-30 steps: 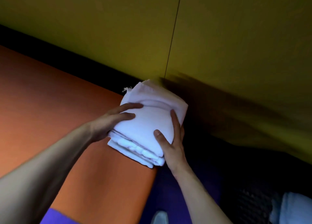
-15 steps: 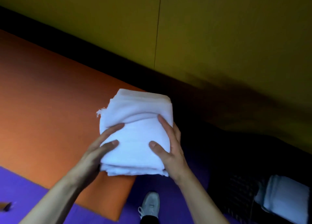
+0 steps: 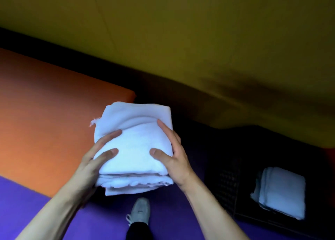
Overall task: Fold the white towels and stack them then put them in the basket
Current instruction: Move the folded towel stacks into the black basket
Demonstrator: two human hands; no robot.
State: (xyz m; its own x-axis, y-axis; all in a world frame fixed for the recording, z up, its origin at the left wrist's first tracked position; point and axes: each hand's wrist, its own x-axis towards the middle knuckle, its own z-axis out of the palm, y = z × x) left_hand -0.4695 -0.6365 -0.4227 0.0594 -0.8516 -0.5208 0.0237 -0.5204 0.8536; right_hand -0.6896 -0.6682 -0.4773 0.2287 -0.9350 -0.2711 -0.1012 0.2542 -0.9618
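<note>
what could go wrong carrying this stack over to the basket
The stack of folded towels is held only from its sides by the left hand and right hand; the lower layers already stick out at the near edge and could slip loose. The basket already holds folded towels, so a careless drop might land crooked or topple them.

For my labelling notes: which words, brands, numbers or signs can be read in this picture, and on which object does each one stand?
None can be read. The towel stack, the folded towels in the dark basket, the shoe and the orange surface show no text.
</note>
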